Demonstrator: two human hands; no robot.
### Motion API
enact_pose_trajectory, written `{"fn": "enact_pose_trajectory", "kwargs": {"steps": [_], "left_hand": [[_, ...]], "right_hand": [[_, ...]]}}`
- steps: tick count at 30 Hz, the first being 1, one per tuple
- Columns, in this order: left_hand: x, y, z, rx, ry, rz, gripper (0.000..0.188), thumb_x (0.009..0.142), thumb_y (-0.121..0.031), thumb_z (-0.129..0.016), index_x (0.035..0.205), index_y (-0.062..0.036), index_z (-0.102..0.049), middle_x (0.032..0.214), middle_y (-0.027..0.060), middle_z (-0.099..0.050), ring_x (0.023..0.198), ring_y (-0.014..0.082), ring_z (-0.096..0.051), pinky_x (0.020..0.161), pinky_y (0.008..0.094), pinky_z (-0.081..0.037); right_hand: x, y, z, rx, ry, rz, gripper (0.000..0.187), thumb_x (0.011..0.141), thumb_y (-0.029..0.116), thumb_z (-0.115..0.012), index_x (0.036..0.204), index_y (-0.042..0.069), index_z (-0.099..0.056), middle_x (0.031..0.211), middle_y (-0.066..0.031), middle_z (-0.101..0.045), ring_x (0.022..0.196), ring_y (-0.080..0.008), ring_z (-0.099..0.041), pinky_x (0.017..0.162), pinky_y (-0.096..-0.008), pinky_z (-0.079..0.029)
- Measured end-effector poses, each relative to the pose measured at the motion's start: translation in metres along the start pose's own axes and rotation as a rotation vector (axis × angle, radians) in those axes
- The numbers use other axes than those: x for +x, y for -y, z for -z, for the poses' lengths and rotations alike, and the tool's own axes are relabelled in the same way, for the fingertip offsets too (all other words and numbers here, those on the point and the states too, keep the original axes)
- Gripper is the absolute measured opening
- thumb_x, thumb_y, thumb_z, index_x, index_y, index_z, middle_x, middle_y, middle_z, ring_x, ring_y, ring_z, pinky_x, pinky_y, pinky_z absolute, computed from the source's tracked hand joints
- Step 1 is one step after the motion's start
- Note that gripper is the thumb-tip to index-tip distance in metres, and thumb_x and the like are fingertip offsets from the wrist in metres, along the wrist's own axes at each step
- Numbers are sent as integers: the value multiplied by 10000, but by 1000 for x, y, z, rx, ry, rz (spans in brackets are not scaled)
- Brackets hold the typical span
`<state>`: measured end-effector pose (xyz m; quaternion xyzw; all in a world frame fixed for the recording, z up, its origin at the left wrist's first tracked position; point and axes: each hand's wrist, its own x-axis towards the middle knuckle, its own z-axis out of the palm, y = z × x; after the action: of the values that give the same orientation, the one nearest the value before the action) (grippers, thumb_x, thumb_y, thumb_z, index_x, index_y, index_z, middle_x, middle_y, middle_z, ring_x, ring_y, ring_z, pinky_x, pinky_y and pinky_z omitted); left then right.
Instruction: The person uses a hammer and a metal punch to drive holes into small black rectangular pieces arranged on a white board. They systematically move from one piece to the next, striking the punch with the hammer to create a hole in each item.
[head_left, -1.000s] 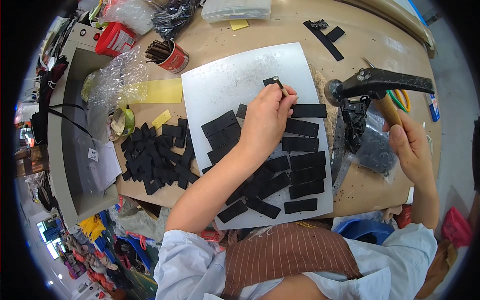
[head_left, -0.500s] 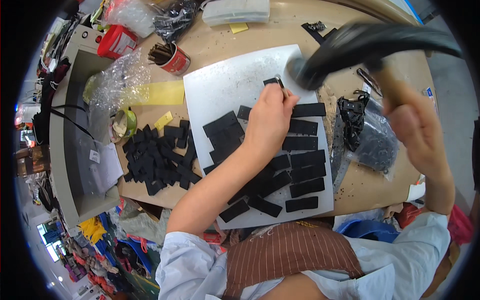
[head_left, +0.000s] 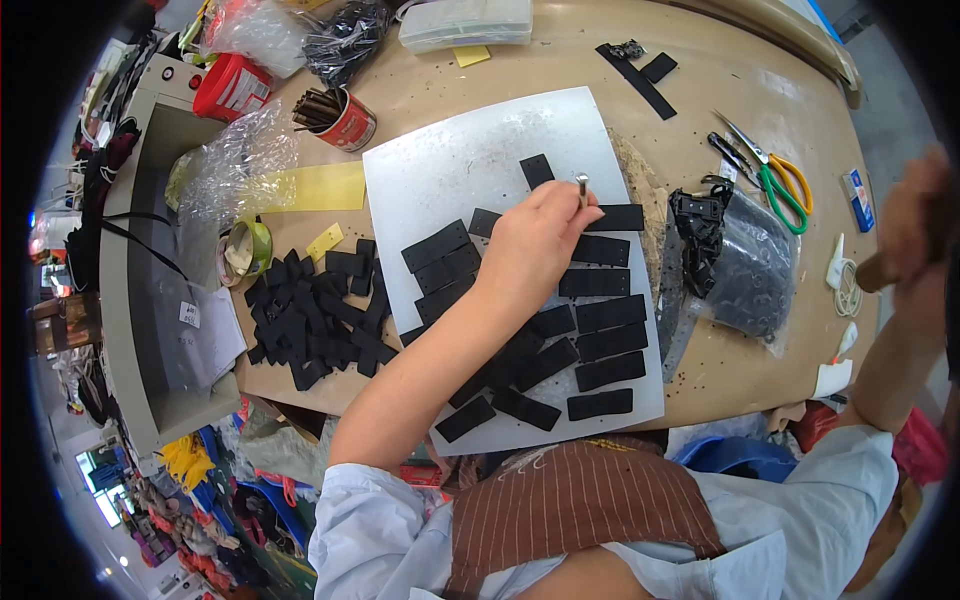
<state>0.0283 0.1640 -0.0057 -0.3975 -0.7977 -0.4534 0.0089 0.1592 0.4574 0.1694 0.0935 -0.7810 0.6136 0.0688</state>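
My left hand [head_left: 530, 245] pinches a short metal punch [head_left: 583, 185] upright, its top showing above the fingers. It is over the upper part of a white board [head_left: 450, 160]. Beside the fingers, a small black strip [head_left: 537, 172] lies on the board. Several more black strips [head_left: 610, 313] are laid in rows on both sides of my left forearm. Out at the right rim, my right hand [head_left: 912, 225], blurred, grips a hammer by its wooden handle [head_left: 876, 274]. The hammer's head cannot be made out.
A heap of black strips [head_left: 315, 315] lies left of the board. Behind it stand a tin of rods [head_left: 350, 128] and a red tub [head_left: 228, 88]. To the right are a bag of black parts [head_left: 755, 275], scissors [head_left: 775, 180] and a coiled white cord [head_left: 846, 290].
My right hand has swung the hammer away from above the board to the right rim. My left hand has shifted slightly, and the punch now stands more upright.
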Motion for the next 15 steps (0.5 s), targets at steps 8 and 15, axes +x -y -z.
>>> {"fn": "enact_pose_trajectory", "kwargs": {"steps": [8,15], "left_hand": [[15,-8,7,-140,-24,488,150,890,-101,-601,924,15,-512,863,118,-622,777,186,-661,628,273,-522],[34,-9,-36,-177,-9,130,165,860,-111,-614,839,37,-544,827,155,-602,737,313,-581,640,340,-490]], "right_hand": [[-14,-28,-74,-144,-264,-209,367,998,342,-380,965,20,-554,567,43,-405,464,-14,-330,435,-163,-252],[-50,-43,-58,-194,-185,-352,395,981,384,-416,947,8,-529,568,69,-376,471,0,-299,442,-172,-239]]}}
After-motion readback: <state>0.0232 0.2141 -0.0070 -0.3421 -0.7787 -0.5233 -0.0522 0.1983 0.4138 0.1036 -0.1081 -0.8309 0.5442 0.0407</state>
